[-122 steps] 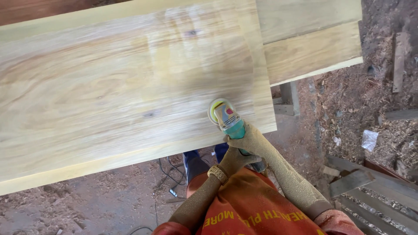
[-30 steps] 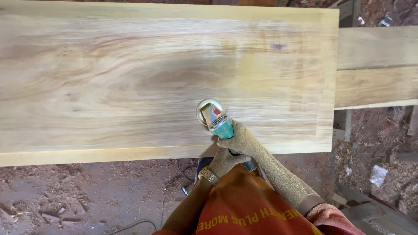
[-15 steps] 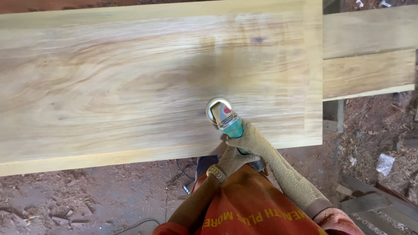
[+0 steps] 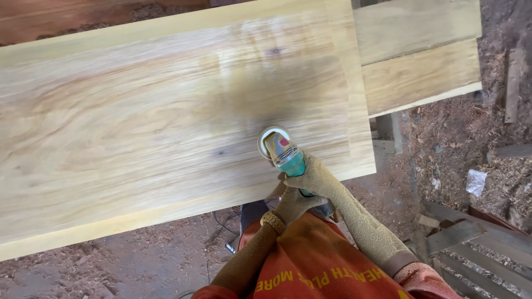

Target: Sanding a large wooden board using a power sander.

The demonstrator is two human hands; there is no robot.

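The wide pale slab [image 4: 166, 133] lies just ahead of the fingers. The teal grinder [image 4: 284, 154] rests disc-down on it near its edge, gripped by right hand [image 4: 313, 177] and left hand [image 4: 293, 204]; tilting could gouge the wood.

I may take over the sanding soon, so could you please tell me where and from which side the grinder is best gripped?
Probably by the teal body of the grinder, from the near edge of the plank. Its disc end lies flat on the wood and the body points back toward the person, whose right hand and left hand hold it there.
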